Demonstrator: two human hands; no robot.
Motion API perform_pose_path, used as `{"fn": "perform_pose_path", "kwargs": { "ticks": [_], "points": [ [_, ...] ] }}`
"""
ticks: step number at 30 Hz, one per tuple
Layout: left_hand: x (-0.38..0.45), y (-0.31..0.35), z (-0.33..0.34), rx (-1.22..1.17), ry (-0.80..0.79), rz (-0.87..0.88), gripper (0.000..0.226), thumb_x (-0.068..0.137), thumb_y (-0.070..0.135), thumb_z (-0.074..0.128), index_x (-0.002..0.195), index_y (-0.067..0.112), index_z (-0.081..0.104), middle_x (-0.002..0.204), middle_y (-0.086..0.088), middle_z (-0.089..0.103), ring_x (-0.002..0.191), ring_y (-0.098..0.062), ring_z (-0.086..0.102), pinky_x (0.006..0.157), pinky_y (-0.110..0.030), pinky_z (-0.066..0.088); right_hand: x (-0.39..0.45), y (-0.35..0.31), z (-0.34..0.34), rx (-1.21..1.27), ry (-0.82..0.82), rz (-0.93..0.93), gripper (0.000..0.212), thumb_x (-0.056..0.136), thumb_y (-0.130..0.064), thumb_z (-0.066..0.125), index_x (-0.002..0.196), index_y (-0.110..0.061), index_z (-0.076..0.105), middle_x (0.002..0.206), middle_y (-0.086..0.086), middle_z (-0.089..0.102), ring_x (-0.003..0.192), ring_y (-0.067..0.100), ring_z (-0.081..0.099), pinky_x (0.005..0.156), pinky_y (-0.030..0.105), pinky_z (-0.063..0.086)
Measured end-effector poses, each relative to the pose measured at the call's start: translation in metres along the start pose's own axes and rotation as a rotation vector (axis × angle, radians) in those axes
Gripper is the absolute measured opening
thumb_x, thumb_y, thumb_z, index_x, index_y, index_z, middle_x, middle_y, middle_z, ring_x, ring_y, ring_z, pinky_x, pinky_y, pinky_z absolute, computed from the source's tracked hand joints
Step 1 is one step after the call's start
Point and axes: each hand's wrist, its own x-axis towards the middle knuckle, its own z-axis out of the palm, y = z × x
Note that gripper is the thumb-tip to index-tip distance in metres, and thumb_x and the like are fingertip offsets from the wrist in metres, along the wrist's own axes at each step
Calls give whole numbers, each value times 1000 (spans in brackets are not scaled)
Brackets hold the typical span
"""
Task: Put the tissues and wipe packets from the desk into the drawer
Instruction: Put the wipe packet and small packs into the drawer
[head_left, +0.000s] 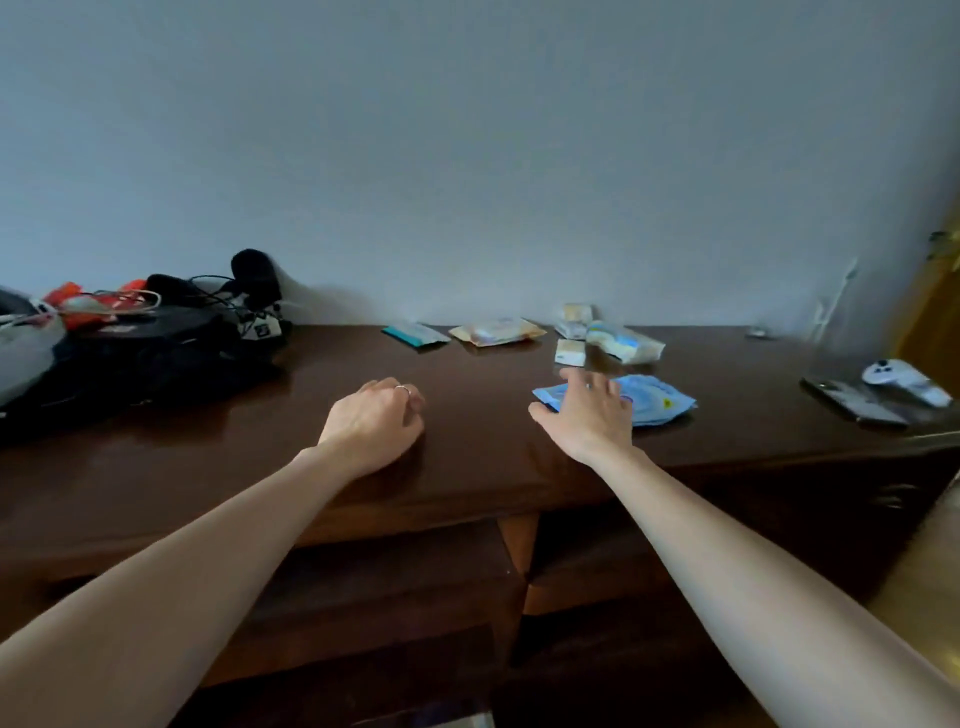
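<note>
Head view of a dark wooden desk (467, 467) against a pale wall. The left hand (371, 423) rests on the desk top near centre, fingers curled loosely under and holding nothing; a ring shows on one finger. The right hand (584, 413) lies at 3 o'clock from the left hand, fingers straight and slightly spread, thumb out to the side, over the near-left corner of a blue packet (649, 400); whether it touches the packet cannot be told. At 12 o'clock from the right hand, near the wall, lie a cluster of small pale packets (608, 335), with an orange-edged packet (496, 332) and a teal packet (415, 335) to their 9 o'clock. A black bag (150, 353) with cables lies at the desk's 9 o'clock end; a phone (852, 402) and a white controller (904, 382) lie at 3 o'clock. Below the desk edge, a drawer front (395, 571) shows, blurred.
</note>
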Motion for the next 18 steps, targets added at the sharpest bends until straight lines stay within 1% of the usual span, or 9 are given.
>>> {"fn": "perform_pose_path", "kwargs": {
  "ticks": [1, 3, 5, 7, 9, 12, 14, 15, 18],
  "points": [
    [15, 2, 6, -12, -14, 11, 26, 92, 34, 53, 113, 36, 67, 114, 7, 63, 115, -18, 56, 89, -35, 49, 14, 1, 2, -44, -58, 80, 73, 88, -65, 57, 147, -23, 46, 146, 11, 50, 138, 35, 43, 106, 50, 40],
    [47, 7, 20, -56, -25, 35, 28, 93, 37, 55, 119, 36, 64, 117, 6, 61, 116, -18, 54, 91, -36, 50, 41, 3, 10, -155, -120, 166, 59, 93, -58, 53, 136, -17, 57, 134, 13, 61, 125, 35, 56, 97, 45, 48],
    [60, 11, 31, -114, -34, 56, 36, 94, 40, 56, 129, 35, 57, 122, 5, 59, 118, -18, 54, 90, -37, 51, 53, 4, 18, -297, -69, 66, 37, 100, -40, 50, 119, -15, 69, 115, 10, 72, 107, 31, 66, 78, 37, 49],
    [71, 7, 46, -147, -57, 88, 52, 91, 44, 59, 141, 35, 45, 131, 4, 54, 121, -19, 55, 92, -38, 51, 62, 1, 20, -388, 10, -21, 27, 102, -27, 49, 112, -15, 71, 109, 8, 74, 101, 30, 69, 67, 34, 42],
    [74, 3, 58, -196, -46, 99, 72, 86, 45, 63, 149, 38, 29, 142, 1, 47, 126, -22, 52, 94, -39, 49, 65, -4, 14, -343, 48, -79, 28, 103, -25, 45, 107, -15, 72, 106, 10, 74, 98, 32, 69, 66, 34, 38],
    [70, 0, 55, -206, 109, 192, 104, 76, 43, 75, 157, 39, 9, 159, -3, 27, 142, -25, 34, 111, -42, 35, 50, -29, 14, -95, -12, -397, 29, 101, -34, 44, 91, -25, 70, 97, 4, 73, 96, 30, 66, 66, 34, 36],
    [72, -5, 49, -141, 180, 355, 104, 75, 53, 74, 159, 36, 14, 162, 1, 27, 146, -22, 29, 118, -40, 25, 38, -49, 16, 75, -121, -555, 31, 94, -49, 47, 88, -30, 71, 84, -7, 70, 87, 19, 65, 68, 35, 42],
    [72, -9, 46, -119, 133, 387, 95, 78, 62, 68, 157, 39, 21, 160, 4, 35, 144, -18, 34, 117, -37, 28, 41, -55, 14, 177, -165, -547, 32, 89, -54, 47, 86, -34, 72, 80, -11, 70, 83, 13, 65, 71, 36, 46],
    [76, -22, 44, -47, -135, 310, 62, 88, 78, 41, 141, 46, 51, 144, 20, 54, 131, -8, 51, 98, -31, 47, 84, -48, 12, 481, -107, -307, 35, 85, -55, 44, 85, -40, 77, 95, -19, 75, 96, 7, 68, 85, 38, 52]
  ]
}}
